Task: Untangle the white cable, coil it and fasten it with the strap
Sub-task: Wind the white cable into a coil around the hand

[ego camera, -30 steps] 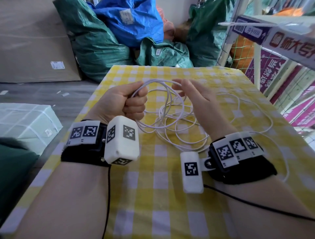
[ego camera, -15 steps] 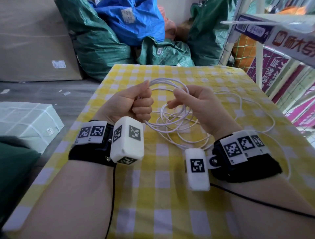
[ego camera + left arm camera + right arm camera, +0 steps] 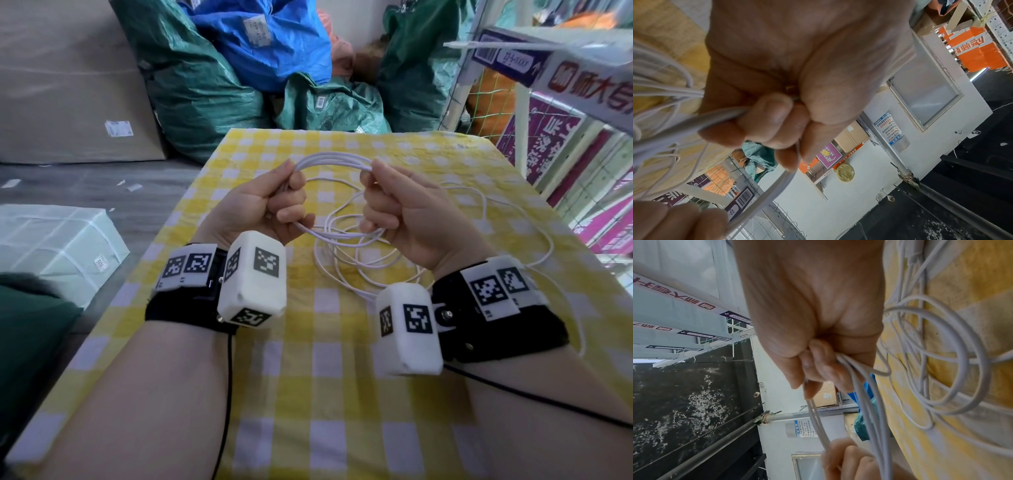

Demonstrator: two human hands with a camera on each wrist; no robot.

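Black wristbands (image 3: 191,301), white marker-tagged camera blocks (image 3: 253,277), thin black cables (image 3: 227,394)

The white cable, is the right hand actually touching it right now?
Touching. In the right wrist view the right hand curls its fingers round several strands of the white cable.

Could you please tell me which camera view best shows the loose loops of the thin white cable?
The head view: the thin white cable sprawls whole across the yellow checked tablecloth. The right wrist view shows several loops close up; the left wrist view shows only blurred strands.
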